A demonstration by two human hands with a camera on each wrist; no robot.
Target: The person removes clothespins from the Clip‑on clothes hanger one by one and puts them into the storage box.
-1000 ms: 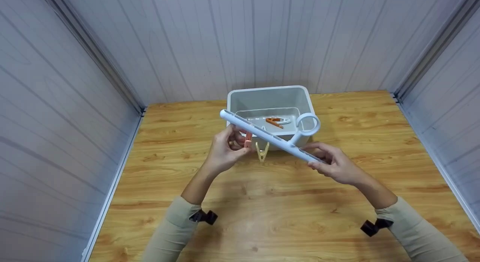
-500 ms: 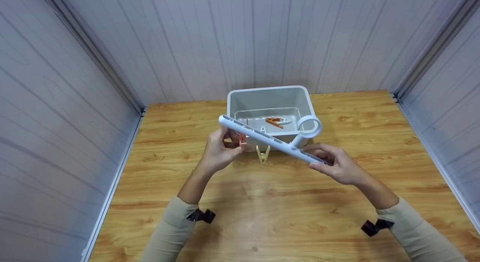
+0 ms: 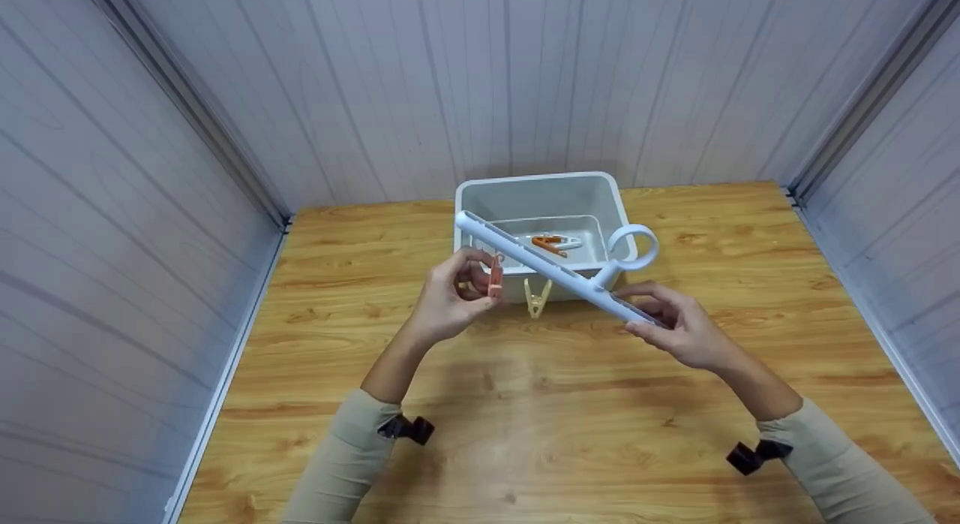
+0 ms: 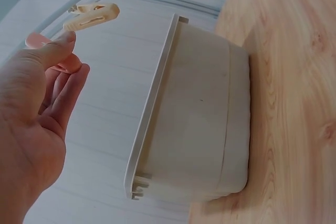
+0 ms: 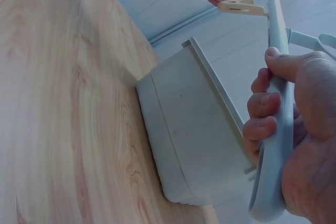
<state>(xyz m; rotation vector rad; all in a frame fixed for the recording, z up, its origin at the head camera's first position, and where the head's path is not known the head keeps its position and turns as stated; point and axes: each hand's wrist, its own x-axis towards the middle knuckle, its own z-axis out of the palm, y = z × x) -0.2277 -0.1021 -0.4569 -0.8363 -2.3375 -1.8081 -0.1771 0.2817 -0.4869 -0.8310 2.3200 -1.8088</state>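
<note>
My right hand (image 3: 679,325) grips the lower right end of a pale blue hanger bar (image 3: 525,257) with a ring-shaped hook (image 3: 636,246). The bar slants up to the left, held in the air in front of the bin. From its underside hangs a cream-yellow clothespin (image 3: 536,299), also visible in the left wrist view as a yellow clothespin (image 4: 92,18). Between thumb and fingers, my left hand (image 3: 450,295) pinches a pink-orange clothespin (image 3: 495,278). Its tip is right by the bar, beside the yellow one, in the right wrist view.
A light grey plastic bin (image 3: 544,177) stands on the wooden table (image 3: 495,419) near the back wall. Inside it lie an orange clothespin (image 3: 550,244) and a white clothespin (image 3: 570,242). Panelled walls (image 3: 480,81) enclose the table at the back and sides.
My left hand shifted left and down with the pink-orange clothespin, then back up to the right. The bar dipped at its left end, then rose and moved right with the yellow clothespin.
</note>
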